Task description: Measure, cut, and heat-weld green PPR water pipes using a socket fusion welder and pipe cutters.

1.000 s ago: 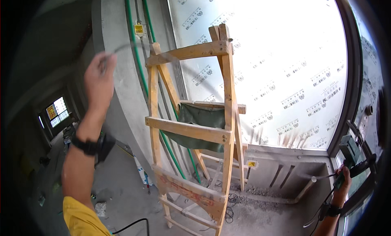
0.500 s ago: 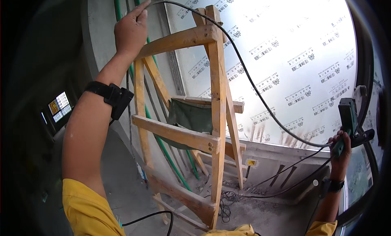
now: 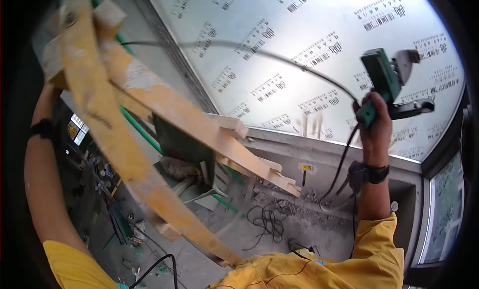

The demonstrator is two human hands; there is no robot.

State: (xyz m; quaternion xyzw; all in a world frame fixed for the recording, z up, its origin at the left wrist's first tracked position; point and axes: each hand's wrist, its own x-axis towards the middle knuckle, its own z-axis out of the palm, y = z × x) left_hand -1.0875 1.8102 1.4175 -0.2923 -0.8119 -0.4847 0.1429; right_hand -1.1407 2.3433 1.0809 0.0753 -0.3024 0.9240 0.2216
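My right hand (image 3: 376, 122), raised at the right, is wrapped round the handle of a green handheld power tool (image 3: 381, 77). The tool has a grey disc-shaped guard and a black side handle. A dark cable (image 3: 279, 57) arcs from beside that hand leftward across the white panel and passes behind the wooden ladder. My left hand (image 3: 51, 93) is up at the far left, at the top of the wooden stepladder (image 3: 95, 114). The ladder's wood hides its fingers, so I cannot tell whether it holds the cable or the ladder.
A dark green cloth sling (image 3: 182, 139) with things in it hangs within the ladder. Behind stands a printed white panel (image 3: 279, 89) above a low grey wall. A coiled black cord (image 3: 269, 221) and rubble lie on the floor. Green pipes (image 3: 139, 129) run along the wall; a window (image 3: 444, 214) is at right.
My view has turned and come closer to the ladder, which now looms at the left. My right hand with the tool appears higher. My left hand, earlier pinching the cable, is now mostly hidden.
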